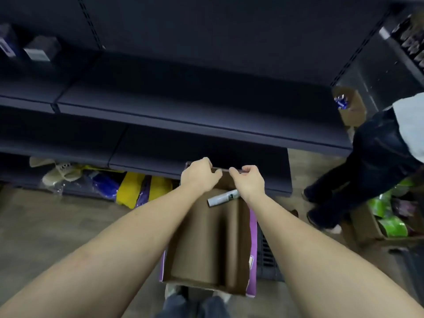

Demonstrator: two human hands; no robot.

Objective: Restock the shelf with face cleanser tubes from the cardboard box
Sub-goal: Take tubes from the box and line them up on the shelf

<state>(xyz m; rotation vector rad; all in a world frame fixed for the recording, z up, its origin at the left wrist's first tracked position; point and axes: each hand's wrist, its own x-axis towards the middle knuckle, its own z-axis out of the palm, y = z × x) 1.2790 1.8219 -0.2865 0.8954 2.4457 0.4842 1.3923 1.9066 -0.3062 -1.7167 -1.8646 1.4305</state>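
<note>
A cardboard box (206,244) with purple outer sides stands low in front of me, and its brown inside shows. One white face cleanser tube (223,197) lies inside near the far end. My left hand (199,175) grips the box's far rim from the left. My right hand (249,180) grips the same rim from the right, just above the tube. The dark shelf (183,106) stretches across in front, its two nearer boards bare.
Another person (376,157) in dark trousers stands at the right by boxes of green packs (390,223). Yellow and blue bags (133,189) lie under the lowest shelf. Small boxes (39,49) sit on the upper left shelf. A dark crate (267,255) sits beneath my box.
</note>
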